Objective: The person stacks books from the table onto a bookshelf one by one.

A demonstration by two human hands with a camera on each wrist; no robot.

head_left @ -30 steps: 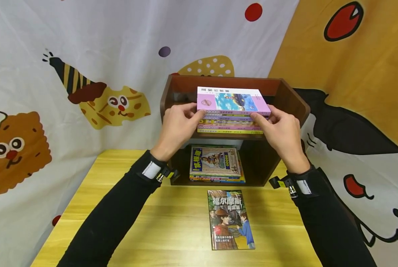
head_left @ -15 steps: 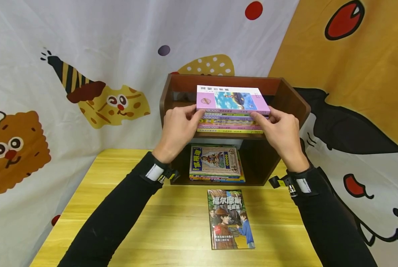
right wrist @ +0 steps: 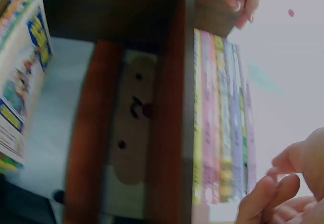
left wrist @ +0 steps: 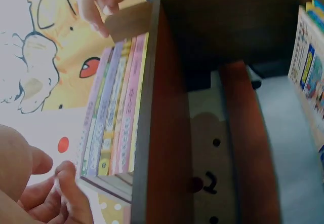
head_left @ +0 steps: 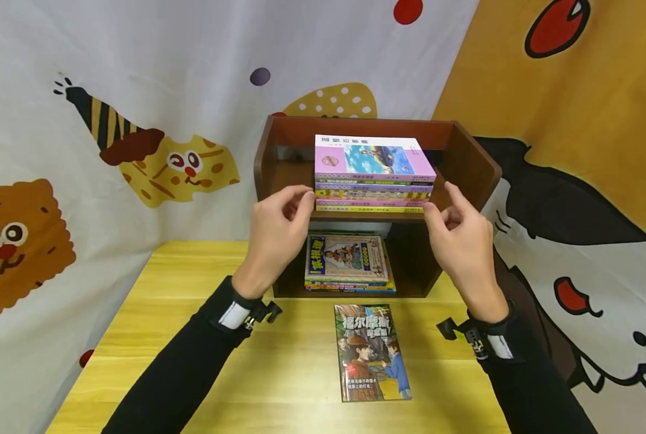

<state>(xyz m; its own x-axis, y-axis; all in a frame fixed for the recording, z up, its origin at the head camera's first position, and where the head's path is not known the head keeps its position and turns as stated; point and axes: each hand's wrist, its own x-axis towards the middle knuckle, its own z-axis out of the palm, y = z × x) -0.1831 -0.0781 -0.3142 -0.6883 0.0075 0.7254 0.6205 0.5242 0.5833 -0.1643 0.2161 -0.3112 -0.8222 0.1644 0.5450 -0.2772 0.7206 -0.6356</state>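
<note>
A stack of several books [head_left: 374, 196], with a pink-covered one on top, lies flat on the upper shelf of a brown wooden bookshelf [head_left: 472, 166]. My left hand [head_left: 279, 232] is just off the stack's left front corner, thumb and index finger bent toward each other with nothing between them. Beside the right front corner, my right hand [head_left: 461, 247] has its thumb and index finger apart and holds nothing. In the left wrist view, the book spines [left wrist: 114, 107] line up evenly, and a gap shows between them and the near fingers.
Another pile of books [head_left: 349, 262] lies on the lower shelf. A comic-style book [head_left: 372, 355] lies face up on the yellow wooden table [head_left: 193, 355] in front of the bookshelf. A cartoon-printed curtain [head_left: 182, 60] hangs behind.
Both hands have let go of the book stack and drawn back toward me, slightly outward and down. The stack stays on the upper shelf; the view has shifted a little.
</note>
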